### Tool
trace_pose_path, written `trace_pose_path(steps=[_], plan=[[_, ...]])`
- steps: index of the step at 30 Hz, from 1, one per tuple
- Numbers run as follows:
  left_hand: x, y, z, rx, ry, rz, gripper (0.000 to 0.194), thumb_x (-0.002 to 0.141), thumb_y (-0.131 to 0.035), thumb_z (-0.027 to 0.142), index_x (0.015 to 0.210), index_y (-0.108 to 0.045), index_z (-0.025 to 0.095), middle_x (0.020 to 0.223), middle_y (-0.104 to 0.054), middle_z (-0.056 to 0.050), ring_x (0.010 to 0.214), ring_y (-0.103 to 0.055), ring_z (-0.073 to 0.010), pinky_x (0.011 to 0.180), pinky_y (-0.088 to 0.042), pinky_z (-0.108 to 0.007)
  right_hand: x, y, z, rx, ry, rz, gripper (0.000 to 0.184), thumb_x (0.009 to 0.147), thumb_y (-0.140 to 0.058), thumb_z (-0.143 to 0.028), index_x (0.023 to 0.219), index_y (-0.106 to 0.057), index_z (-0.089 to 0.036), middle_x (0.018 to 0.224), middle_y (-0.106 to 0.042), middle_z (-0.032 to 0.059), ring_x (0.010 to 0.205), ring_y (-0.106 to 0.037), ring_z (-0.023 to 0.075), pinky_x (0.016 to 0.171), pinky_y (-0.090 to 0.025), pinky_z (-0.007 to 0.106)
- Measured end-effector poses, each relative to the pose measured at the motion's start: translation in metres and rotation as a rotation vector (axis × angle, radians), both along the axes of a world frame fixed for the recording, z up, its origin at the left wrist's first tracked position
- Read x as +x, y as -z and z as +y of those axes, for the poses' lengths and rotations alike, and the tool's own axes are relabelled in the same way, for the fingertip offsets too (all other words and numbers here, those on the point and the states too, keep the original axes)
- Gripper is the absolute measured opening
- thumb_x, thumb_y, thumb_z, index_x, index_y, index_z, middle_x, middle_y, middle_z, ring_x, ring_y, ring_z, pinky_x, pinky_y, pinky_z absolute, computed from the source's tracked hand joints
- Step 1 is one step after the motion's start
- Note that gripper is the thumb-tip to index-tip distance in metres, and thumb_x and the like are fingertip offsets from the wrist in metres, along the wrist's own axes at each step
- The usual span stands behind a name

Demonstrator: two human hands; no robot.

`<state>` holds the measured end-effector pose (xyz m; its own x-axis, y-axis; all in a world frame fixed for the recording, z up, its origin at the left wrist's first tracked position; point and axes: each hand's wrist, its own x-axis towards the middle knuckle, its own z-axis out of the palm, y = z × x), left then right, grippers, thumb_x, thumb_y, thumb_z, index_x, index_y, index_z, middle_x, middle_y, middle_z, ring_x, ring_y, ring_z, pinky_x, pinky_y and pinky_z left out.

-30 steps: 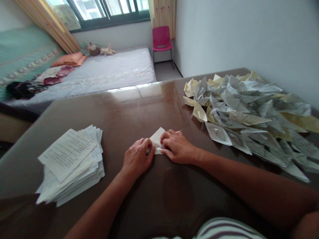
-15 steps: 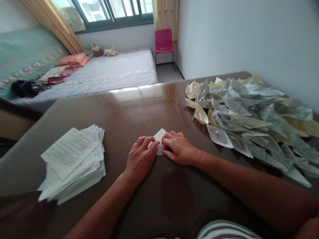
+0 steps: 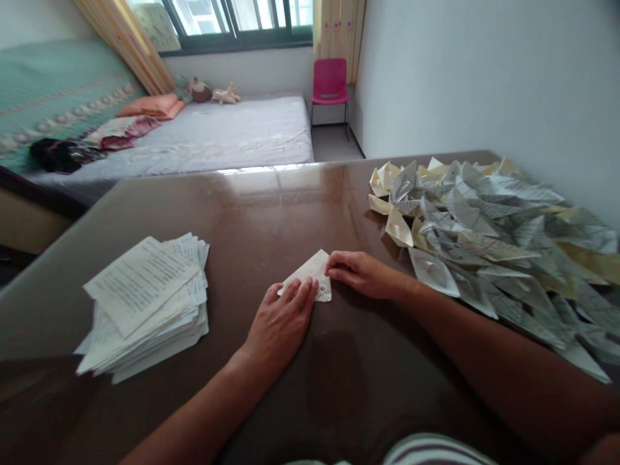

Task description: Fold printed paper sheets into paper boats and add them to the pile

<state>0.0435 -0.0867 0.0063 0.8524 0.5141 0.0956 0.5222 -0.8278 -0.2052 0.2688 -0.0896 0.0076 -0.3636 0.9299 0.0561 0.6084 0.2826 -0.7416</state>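
A small folded paper [image 3: 317, 263] lies on the brown table in front of me, its peak pointing away and a dark printed mark near its lower right. My left hand [image 3: 281, 320] rests flat across its lower left part, fingers stretched out and covering some of it. At the paper's right edge, my right hand [image 3: 359, 272] has its fingers curled, thumb and fingertips pinching that edge. The exact grip is partly hidden by the fingers.
Left on the table [image 3: 242, 226] stands a stack of printed paper sheets [image 3: 145, 284]. A large heap of folded paper boats [image 3: 489, 226] covers the right side, by the wall. Beyond the table are a bed [image 3: 252, 129] and a pink chair [image 3: 330, 82].
My left hand has flattened onto the folded paper. My right hand has shifted from on top of the paper to its right edge, showing more of it. The view has turned slightly left.
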Motion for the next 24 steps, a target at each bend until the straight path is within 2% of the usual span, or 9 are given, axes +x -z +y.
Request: trace_pose_path(steps=[2,4,6,8,12,17,21,24], plan=[[0.000,0.000,-0.001,0.012,-0.008,0.002,0.041,0.095,-0.041,0.017,0.135,-0.047,0.019,0.134,-0.055,-0.007,0.120,-0.050,-0.0217,0.097,-0.041,-0.039,0.007,-0.002,0.003,0.015,-0.073,0.096,0.020,0.092,-0.046,-0.016,0.099,-0.064,-0.015,0.090,-0.065,0.0043,0.080,-0.059,0.0127,0.074,-0.045,0.025],[-0.001,-0.001,-0.001,0.010,-0.017,-0.006,0.041,0.095,-0.039,0.018,0.135,-0.048,0.023,0.134,-0.055,-0.005,0.120,-0.050,-0.0214,0.099,-0.040,-0.041,0.010,-0.004,0.003,0.073,-0.209,0.076,0.028,0.089,-0.046,-0.010,0.104,-0.068,-0.019,0.100,-0.065,0.0050,0.090,-0.060,0.0131,0.081,-0.044,0.026],[-0.001,-0.001,-0.001,-0.001,-0.023,-0.013,0.041,0.095,-0.039,0.018,0.135,-0.047,0.024,0.134,-0.055,-0.004,0.120,-0.050,-0.0215,0.099,-0.040,-0.042,0.009,-0.008,-0.001,0.130,-0.319,-0.053,0.035,0.087,-0.046,-0.008,0.107,-0.069,-0.024,0.107,-0.066,0.0038,0.096,-0.058,0.0144,0.086,-0.042,0.029],[-0.001,-0.001,-0.001,-0.015,-0.034,-0.016,0.042,0.096,-0.039,0.018,0.136,-0.047,0.023,0.134,-0.055,-0.004,0.119,-0.050,-0.0222,0.099,-0.040,-0.044,0.006,-0.015,-0.007,0.182,-0.354,-0.231,0.034,0.088,-0.048,-0.011,0.110,-0.068,-0.029,0.109,-0.066,0.0024,0.098,-0.055,0.0169,0.084,-0.041,0.032],[-0.001,-0.002,-0.003,-0.037,-0.071,-0.016,0.042,0.096,-0.039,0.019,0.137,-0.046,0.021,0.135,-0.055,-0.004,0.118,-0.050,-0.0241,0.098,-0.040,-0.046,-0.005,-0.031,-0.024,0.230,-0.354,-0.517,0.024,0.090,-0.053,-0.023,0.110,-0.067,-0.028,0.109,-0.066,0.0045,0.099,-0.053,0.0215,0.079,-0.039,0.035],[-0.004,-0.004,-0.003,-0.045,-0.110,-0.016,0.041,0.095,-0.041,0.019,0.135,-0.048,0.019,0.133,-0.057,-0.004,0.117,-0.050,-0.0251,0.097,-0.041,-0.046,-0.027,-0.041,-0.045,0.224,-0.256,-0.729,0.023,0.088,-0.057,-0.019,0.110,-0.064,-0.017,0.103,-0.065,0.0091,0.092,-0.055,0.0233,0.074,-0.041,0.037],[-0.003,-0.004,-0.001,-0.053,-0.114,-0.021,0.038,0.094,-0.041,0.018,0.131,-0.051,0.018,0.130,-0.058,-0.005,0.115,-0.050,-0.0258,0.096,-0.041,-0.045,-0.034,-0.041,-0.049,0.225,-0.251,-0.758,0.024,0.086,-0.058,-0.018,0.109,-0.064,-0.015,0.102,-0.064,0.0103,0.094,-0.056,0.0241,0.073,-0.043,0.037],[-0.003,-0.005,0.002,-0.075,-0.099,-0.036,0.035,0.094,-0.043,0.018,0.128,-0.054,0.018,0.127,-0.059,-0.006,0.113,-0.051,-0.0257,0.093,-0.043,-0.043,-0.027,-0.036,-0.040,0.207,-0.258,-0.680,0.020,0.087,-0.056,-0.019,0.104,-0.066,-0.020,0.102,-0.065,0.0074,0.096,-0.056,0.0226,0.077,-0.044,0.036]])
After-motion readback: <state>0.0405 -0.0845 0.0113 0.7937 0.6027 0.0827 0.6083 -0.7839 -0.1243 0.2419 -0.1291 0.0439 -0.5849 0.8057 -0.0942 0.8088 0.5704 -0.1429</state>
